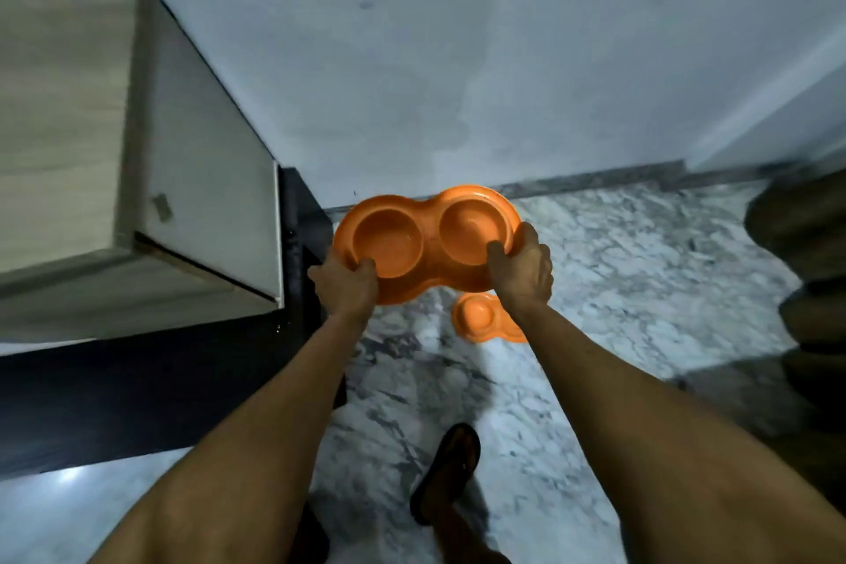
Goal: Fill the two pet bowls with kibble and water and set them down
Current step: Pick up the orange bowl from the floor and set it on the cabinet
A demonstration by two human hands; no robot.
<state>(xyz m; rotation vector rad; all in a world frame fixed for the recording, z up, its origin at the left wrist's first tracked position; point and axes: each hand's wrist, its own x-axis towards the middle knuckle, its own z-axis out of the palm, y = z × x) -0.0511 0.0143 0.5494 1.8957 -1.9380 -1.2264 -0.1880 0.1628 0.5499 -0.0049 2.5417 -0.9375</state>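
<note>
Orange double bowl (428,238) gripped by left hand (348,284) and right hand (526,266).

Double bowl (428,238): smooth orange plastic, slight sheen. Second bowl (480,318): same plastic. Floor (618,289): polished grey-veined marble. Cabinet (68,128): pale matt wood-grain. Wall (458,60): matt paint.

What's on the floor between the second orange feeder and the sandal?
In the head view, only bare marble floor lies between the smaller-looking orange feeder and the sandal.
</note>
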